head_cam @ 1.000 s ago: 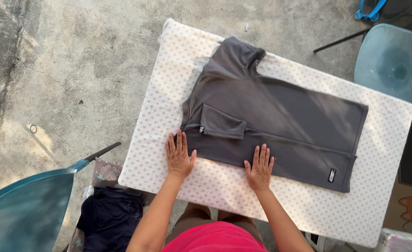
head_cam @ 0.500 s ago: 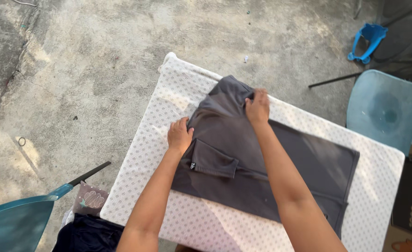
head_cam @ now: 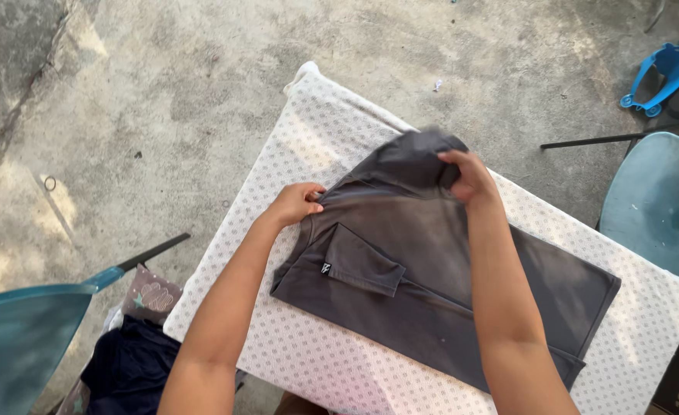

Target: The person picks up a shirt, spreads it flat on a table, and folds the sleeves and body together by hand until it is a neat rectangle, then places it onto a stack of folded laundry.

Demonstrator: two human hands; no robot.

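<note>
A dark grey T-shirt (head_cam: 424,261) lies partly folded on a white patterned padded table (head_cam: 316,131). One sleeve is folded over the body, with a small white tag showing. My left hand (head_cam: 297,201) pinches the shirt's shoulder edge near the collar. My right hand (head_cam: 469,175) grips the far sleeve and lifts it off the table, so the cloth bunches under my fingers. Both forearms reach across the near part of the shirt.
A teal plastic chair (head_cam: 24,338) stands at the lower left, with dark clothes (head_cam: 128,369) and a patterned cloth (head_cam: 149,296) beside it. Another teal chair (head_cam: 662,207) is at the right. A blue plastic object (head_cam: 659,77) lies on the concrete floor (head_cam: 155,84).
Both hands left the near hem and moved to the shirt's far end. The left now pinches the shoulder, and the right has picked up the far sleeve. The view has shifted.
</note>
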